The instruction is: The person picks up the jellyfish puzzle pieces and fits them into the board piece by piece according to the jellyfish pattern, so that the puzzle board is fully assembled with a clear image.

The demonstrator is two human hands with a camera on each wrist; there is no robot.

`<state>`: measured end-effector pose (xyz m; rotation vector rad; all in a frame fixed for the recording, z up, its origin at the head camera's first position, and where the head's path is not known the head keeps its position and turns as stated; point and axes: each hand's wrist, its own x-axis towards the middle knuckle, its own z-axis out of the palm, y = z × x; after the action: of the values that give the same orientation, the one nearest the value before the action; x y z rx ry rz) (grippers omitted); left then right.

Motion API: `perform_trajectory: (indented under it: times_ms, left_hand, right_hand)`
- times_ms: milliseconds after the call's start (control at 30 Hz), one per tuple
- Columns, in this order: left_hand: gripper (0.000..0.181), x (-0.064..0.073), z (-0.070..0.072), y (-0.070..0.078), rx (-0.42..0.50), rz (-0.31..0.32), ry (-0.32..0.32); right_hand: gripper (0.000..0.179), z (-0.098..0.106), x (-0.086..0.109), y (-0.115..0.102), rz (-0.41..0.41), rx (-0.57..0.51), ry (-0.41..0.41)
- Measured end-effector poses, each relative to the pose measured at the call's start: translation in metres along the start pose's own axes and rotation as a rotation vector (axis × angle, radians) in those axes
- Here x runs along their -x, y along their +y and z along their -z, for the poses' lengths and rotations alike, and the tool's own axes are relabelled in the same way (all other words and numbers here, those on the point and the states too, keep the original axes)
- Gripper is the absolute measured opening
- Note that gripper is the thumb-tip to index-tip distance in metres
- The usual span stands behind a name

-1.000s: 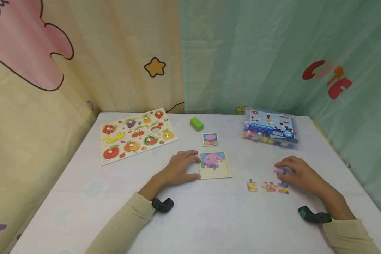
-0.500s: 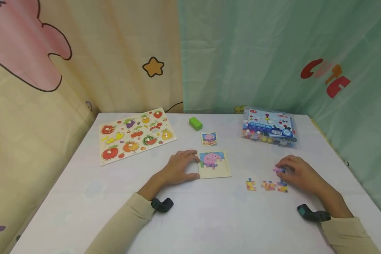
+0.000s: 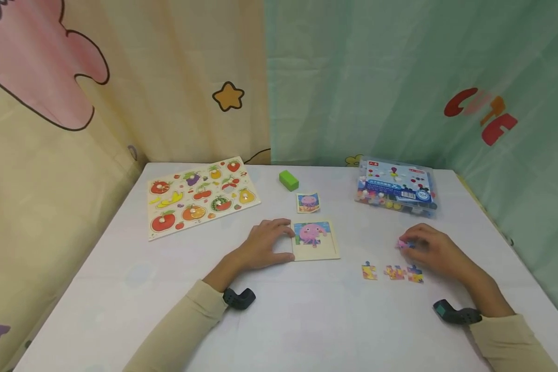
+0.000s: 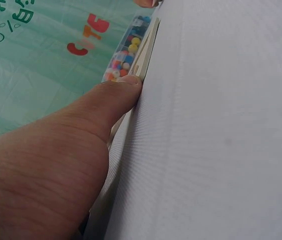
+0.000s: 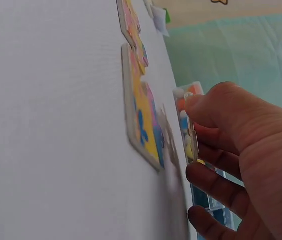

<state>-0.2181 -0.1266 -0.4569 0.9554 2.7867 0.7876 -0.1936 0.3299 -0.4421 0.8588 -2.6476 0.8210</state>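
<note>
A square puzzle board (image 3: 317,251) lies at the middle of the table, its pink octopus picture partly filled in. My left hand (image 3: 263,246) holds its left side, with the thumb at the near corner and fingertips at the far end; in the left wrist view the thumb (image 4: 116,95) is against the board's edge. My right hand (image 3: 434,250) pinches a pink and blue puzzle piece (image 3: 402,244) between thumb and fingers, seen edge-on in the right wrist view. Just nearer lie a yellow piece (image 3: 369,271), a pink and yellow piece (image 3: 394,273) and another yellow piece (image 3: 415,274).
A small octopus picture card (image 3: 308,203) and a green block (image 3: 289,180) lie beyond the board. At the back left is a fruit puzzle board (image 3: 202,199). A clear box of colored balls (image 3: 395,187) stands at the back right, before the curtain.
My right hand has shifted slightly away from me and to the left, turning the pinched piece and uncovering more of the yellow piece beneath. The left hand stays at the board.
</note>
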Motion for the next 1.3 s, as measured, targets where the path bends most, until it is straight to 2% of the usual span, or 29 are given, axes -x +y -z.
perform_trajectory:
  times_ms: [133,267,467,633,867,1300]
  left_hand:
    - [0.050,-0.001,0.000,0.001,0.001,0.008,-0.010]
    - [0.051,0.000,0.001,0.001,-0.017,0.004,-0.011]
    - [0.050,0.001,0.003,-0.002,-0.037,-0.015,0.008]
    - [0.049,0.000,0.002,-0.001,-0.027,-0.021,0.021]
    - [0.049,0.001,0.000,0.001,-0.048,-0.010,0.010]
    - [0.050,-0.001,0.002,0.003,-0.032,-0.005,0.001]
  right_hand:
    - [0.025,-0.005,-0.016,-0.007,0.016,-0.005,-0.047]
    - [0.022,-0.015,-0.042,-0.019,0.011,-0.034,-0.132]
    - [0.022,-0.044,-0.093,-0.057,0.022,-0.099,-0.291]
    - [0.022,-0.067,-0.121,-0.083,0.087,-0.077,-0.353]
    - [0.023,-0.083,-0.122,-0.088,0.042,-0.043,-0.375]
    - [0.022,-0.088,-0.118,-0.086,0.024,-0.018,-0.353]
